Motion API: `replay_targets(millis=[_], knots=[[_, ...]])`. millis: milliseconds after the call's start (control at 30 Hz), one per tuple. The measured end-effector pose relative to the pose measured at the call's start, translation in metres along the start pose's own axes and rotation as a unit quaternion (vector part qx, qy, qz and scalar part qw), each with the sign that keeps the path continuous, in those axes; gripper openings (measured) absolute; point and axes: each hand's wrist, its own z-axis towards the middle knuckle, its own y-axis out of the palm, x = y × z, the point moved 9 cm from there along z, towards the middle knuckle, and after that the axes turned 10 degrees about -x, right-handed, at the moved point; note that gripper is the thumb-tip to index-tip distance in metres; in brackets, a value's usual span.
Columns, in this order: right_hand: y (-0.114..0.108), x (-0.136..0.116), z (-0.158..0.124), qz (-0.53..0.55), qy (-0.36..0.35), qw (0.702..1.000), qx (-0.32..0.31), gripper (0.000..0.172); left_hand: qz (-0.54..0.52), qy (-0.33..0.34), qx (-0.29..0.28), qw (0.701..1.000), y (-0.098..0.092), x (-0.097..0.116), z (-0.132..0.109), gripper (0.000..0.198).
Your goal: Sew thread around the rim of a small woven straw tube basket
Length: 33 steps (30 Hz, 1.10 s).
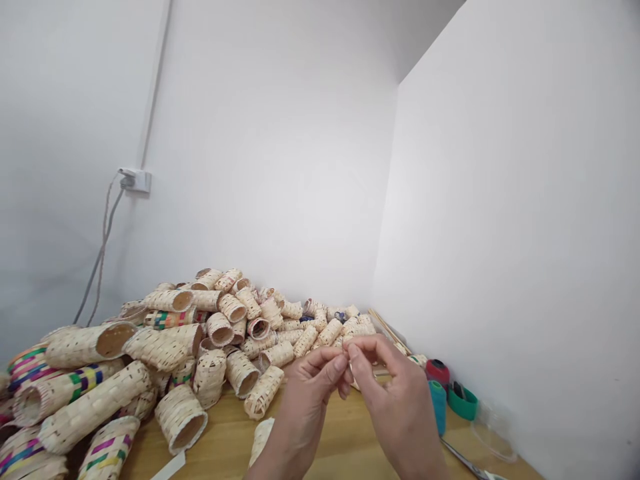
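My left hand [313, 393] and my right hand [395, 400] meet above the table, fingertips almost touching. A thin, needle-like thing [343, 346] stands up from the pinched thumb and finger of my left hand. The thumb and forefinger of my right hand are pressed together beside it; what they pinch is too small to make out. Behind my hands lie woven tubes of pale strips, one small tube [265, 393] just left of them. Another woven tube [261, 437] is partly hidden by my left forearm.
A large heap of woven tubes [220, 330], some with coloured bands, covers the table's [225, 433] left and back. At right stand a red thread spool [437, 372], a blue thread cone [438, 407], a green container [463, 403], a clear plastic cup [493, 427] and scissors [467, 463].
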Motion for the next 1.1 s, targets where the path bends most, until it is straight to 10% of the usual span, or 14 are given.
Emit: replay_targets(millis=[1100], knots=[[-0.0058, -0.0031, -0.0037, -0.018, -0.012, 1.0, -0.001, 0.023, 0.017, -0.013, -0.004, 1.0, 0.0026, -0.001, 0.0006, 0.02]])
